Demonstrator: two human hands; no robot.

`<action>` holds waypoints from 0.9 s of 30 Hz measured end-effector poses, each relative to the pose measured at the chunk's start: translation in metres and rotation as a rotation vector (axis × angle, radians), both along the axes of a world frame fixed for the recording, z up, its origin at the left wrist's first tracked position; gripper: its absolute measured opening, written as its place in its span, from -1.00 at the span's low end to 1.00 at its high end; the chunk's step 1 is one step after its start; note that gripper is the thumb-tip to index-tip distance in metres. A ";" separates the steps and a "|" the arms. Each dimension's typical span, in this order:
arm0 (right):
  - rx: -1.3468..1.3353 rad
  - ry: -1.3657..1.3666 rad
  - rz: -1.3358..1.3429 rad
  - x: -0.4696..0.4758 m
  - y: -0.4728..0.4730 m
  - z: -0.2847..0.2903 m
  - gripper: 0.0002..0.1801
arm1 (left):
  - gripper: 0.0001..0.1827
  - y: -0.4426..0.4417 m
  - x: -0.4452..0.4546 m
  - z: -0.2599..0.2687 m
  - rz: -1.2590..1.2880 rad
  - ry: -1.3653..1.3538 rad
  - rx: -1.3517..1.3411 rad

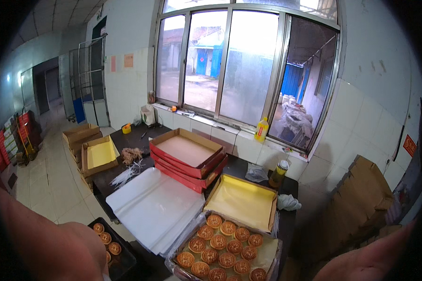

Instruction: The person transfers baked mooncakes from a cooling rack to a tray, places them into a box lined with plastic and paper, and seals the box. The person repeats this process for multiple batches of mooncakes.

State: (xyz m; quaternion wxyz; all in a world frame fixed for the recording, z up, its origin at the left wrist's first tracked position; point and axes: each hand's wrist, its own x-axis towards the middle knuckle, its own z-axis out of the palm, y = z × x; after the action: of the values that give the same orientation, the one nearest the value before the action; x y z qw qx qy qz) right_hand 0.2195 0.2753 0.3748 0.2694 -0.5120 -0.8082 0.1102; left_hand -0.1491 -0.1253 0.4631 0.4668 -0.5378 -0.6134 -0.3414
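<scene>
Both of my hands are out of view; only my bare forearms show at the lower left and lower right. Before me, a plastic-lined cardboard box holds rows of round golden-brown pastries. Behind it lies an open box lined with yellow paper. A stack of clear plastic bags lies flat to the left of these. Beside my left forearm, a black baking tray holds several more pastries, partly hidden by the arm.
Red cardboard trays are stacked on the dark table. White ties, yellow tape, a lidded jar and a cloth lie around. Brown boxes stand left; cardboard is stacked right. A yellow bottle stands on the sill.
</scene>
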 end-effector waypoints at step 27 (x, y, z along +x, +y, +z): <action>0.750 0.593 0.744 -0.215 -0.037 -0.001 -0.61 | -0.19 -0.152 -0.008 -0.128 0.463 -0.153 0.204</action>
State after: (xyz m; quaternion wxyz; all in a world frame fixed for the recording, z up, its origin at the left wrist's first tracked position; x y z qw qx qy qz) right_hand 0.0042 0.2381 0.3737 0.5887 -0.0127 -0.8071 0.0425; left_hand -0.1576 -0.2776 0.3348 0.5365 -0.3059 -0.7161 -0.3252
